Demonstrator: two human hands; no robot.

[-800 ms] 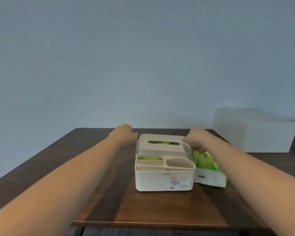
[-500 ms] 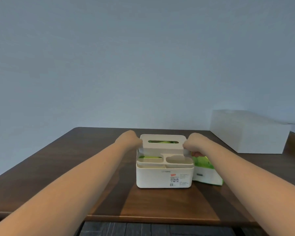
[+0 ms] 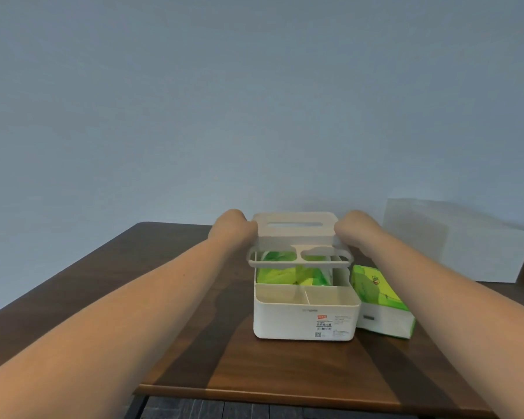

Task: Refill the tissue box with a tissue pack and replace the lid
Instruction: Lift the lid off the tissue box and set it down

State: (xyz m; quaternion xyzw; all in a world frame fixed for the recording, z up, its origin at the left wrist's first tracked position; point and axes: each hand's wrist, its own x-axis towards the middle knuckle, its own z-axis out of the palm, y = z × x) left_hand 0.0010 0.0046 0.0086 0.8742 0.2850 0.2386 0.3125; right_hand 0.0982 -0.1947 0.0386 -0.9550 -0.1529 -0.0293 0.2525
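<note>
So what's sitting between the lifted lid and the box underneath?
Head view: an opened green tissue pack inside the tissue box, below the raised lid.

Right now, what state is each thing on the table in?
Lid: lifted clear of the box, held at both ends.
Tissue box: open, green wrapper inside, front compartments empty.
Tissue pack: lying right of the box, apparently unopened.
Left hand: gripping the lid.
Right hand: gripping the lid.
</note>
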